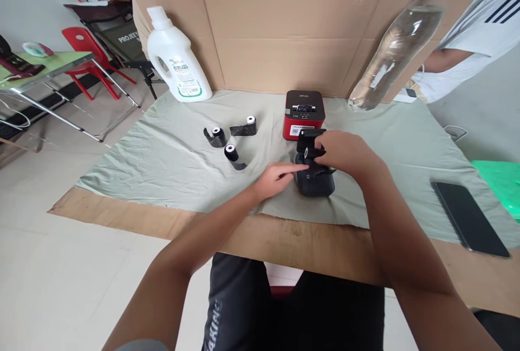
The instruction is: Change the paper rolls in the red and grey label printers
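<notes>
A small black label printer (pixel 316 186) lies on the cloth in front of me with its lid (pixel 311 133) raised. My right hand (pixel 345 151) reaches over it from the right, fingers closed on a dark paper roll (pixel 307 153) with a white core at the printer's opening. A loose dark strip (pixel 324 172) sticks out over the printer's front. My left hand (pixel 278 177) comes from the left, index finger stretched out to touch the printer near the strip, the other fingers loosely bent and holding nothing. Whether the roll sits fully inside is hidden by my fingers.
Behind stands a red and black box-shaped device (pixel 304 115). Three dark paper rolls (pixel 231 151) lie to the left. A white detergent bottle (pixel 179 64) and a large water bottle (pixel 400 50) lean on the cardboard wall (pixel 284 26). A phone (pixel 469 218) lies right; another person's arm (pixel 449 60) shows beyond.
</notes>
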`<state>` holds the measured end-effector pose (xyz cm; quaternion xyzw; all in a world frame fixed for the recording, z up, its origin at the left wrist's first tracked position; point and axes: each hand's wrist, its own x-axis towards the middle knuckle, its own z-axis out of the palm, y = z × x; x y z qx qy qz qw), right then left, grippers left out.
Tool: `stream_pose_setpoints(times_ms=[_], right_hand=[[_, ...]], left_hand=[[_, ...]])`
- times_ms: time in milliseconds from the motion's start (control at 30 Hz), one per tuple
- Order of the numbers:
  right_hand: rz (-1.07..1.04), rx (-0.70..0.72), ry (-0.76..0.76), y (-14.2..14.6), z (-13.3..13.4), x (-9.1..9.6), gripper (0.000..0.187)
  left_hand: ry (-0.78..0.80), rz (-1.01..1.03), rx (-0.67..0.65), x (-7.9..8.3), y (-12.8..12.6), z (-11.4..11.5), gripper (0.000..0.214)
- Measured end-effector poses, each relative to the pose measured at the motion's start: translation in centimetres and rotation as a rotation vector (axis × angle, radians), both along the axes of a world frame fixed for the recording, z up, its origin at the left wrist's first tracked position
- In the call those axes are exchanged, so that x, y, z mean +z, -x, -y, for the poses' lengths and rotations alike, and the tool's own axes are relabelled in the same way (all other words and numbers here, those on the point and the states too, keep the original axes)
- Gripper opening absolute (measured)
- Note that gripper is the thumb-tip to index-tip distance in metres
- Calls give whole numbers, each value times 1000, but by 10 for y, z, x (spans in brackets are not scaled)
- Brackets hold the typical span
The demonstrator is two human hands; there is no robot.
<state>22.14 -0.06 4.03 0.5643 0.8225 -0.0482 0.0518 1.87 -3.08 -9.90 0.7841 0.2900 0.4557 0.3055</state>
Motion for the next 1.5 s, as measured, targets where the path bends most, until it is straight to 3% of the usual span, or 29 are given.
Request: stream_pose_setpoints(times_ms=[133,267,467,667,867,1033,1200,1367,1500], right_hand=[[-196,119,-113,-2,12,7,3],[-327,225,-86,11,16,4,5],[-673,362,-5,17,6,-4,14],[-963,289,171,26,8,-6,20],[-1083,176,192,41,10,-13,25],[-1191,50,210,47,5,-23,21],[-1227,111,275,48,3,-31,29],[-1229,41,176,50,-2,-39,25],[-1280,58,226,50,-7,-43,30]], left_hand=[[176,273,227,1,1,-4,34],[289,386,243,2,4,-8,56],[177,393,300,11,8,-8,49],[124,489,320,22,11,-5,45],[191,558,298,22,13,-6,48],[157,552,280,18,12,-10,51],[146,569,300,11,16,-17,46],[122,517,382,9,17,-19,56],[195,498,340,6,18,-20,57]])
